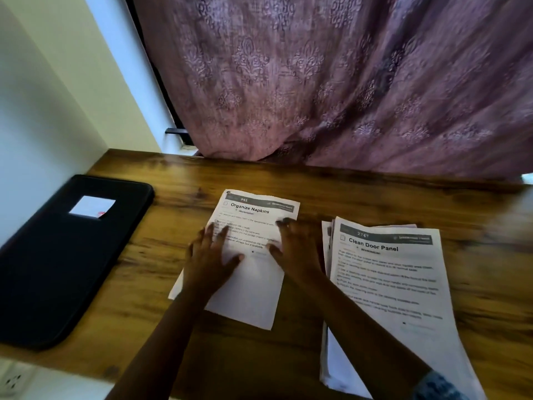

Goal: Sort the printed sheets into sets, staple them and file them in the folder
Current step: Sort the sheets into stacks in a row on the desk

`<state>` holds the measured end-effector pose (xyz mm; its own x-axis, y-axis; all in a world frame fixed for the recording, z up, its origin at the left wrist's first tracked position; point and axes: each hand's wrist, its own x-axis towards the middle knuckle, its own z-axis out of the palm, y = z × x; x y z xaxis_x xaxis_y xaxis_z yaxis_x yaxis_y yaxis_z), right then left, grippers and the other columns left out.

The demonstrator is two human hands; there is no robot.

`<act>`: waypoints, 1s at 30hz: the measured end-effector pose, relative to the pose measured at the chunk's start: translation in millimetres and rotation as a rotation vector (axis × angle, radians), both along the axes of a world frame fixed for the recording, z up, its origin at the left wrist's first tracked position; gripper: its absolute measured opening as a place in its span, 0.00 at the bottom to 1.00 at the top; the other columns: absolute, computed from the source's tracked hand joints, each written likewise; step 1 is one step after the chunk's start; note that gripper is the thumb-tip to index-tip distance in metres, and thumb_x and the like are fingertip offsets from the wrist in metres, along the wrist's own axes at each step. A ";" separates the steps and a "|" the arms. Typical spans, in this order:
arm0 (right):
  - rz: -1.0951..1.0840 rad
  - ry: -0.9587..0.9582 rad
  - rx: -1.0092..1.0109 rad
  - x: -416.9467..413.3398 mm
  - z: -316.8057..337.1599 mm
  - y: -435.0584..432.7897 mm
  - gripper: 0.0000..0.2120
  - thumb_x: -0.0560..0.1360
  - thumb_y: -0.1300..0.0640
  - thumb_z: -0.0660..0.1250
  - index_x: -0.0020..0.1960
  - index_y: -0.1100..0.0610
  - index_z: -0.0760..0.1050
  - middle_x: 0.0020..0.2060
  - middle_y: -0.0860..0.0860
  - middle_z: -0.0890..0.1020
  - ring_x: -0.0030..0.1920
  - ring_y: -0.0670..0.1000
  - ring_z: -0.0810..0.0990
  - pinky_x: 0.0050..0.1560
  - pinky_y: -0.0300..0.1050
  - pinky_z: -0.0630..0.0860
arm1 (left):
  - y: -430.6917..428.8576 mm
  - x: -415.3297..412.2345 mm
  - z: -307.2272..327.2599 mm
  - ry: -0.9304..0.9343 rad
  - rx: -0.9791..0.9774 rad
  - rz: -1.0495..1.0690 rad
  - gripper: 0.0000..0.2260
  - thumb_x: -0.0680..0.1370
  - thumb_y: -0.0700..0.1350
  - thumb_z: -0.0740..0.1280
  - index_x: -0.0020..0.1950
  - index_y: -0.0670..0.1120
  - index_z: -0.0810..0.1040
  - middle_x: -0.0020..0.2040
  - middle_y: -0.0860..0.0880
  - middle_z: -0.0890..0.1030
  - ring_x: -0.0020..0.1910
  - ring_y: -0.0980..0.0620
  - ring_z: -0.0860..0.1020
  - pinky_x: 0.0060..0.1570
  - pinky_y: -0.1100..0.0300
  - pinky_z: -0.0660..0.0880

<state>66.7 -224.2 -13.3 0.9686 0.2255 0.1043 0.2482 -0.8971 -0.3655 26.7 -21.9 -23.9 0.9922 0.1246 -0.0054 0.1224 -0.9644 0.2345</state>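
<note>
A printed sheet headed "Organize Napkins" (253,287) lies in the middle of the wooden desk (161,284). My left hand (209,255) rests flat on its left side with fingers spread. My right hand (294,249) presses on its right edge, fingers fairly straight. To the right lies a stack of printed sheets (392,287) topped by "Clean Door Panel"; my right forearm crosses its lower left part. A closed black folder (57,269) with a white label lies at the desk's left end. No stapler is in view.
A mauve patterned curtain (331,82) hangs along the desk's far edge. A pale wall (43,96) borders the left side. A wall socket (13,379) shows below the desk's near left corner.
</note>
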 end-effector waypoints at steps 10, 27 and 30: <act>0.187 0.248 -0.329 13.0 1.1 -23.3 0.35 0.79 0.40 0.54 0.78 0.55 0.45 0.77 0.54 0.46 0.77 0.53 0.45 0.73 0.59 0.42 | -42.4 -16.7 -21.5 0.024 -0.006 0.019 0.44 0.66 0.75 0.28 0.78 0.56 0.41 0.79 0.47 0.42 0.78 0.46 0.41 0.72 0.44 0.38; 0.134 0.018 -0.327 -13.3 38.1 -48.1 0.31 0.79 0.45 0.57 0.75 0.59 0.55 0.75 0.56 0.59 0.76 0.55 0.54 0.73 0.58 0.40 | -67.4 -24.1 -4.1 -0.067 0.017 0.026 0.40 0.71 0.72 0.39 0.78 0.53 0.54 0.78 0.44 0.55 0.78 0.43 0.51 0.67 0.44 0.26; -0.050 -0.098 -0.093 -39.7 53.1 -84.9 0.21 0.78 0.46 0.60 0.68 0.53 0.69 0.65 0.53 0.75 0.68 0.55 0.70 0.73 0.59 0.56 | -92.9 -23.6 15.8 -0.187 -0.050 -0.060 0.34 0.75 0.69 0.45 0.76 0.53 0.62 0.76 0.46 0.62 0.76 0.43 0.57 0.68 0.46 0.26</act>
<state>27.0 -309.1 39.8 0.9652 0.1898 0.1801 0.2324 -0.9382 -0.2565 3.1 -114.7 -8.1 0.9821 0.0696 0.1750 0.0151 -0.9553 0.2951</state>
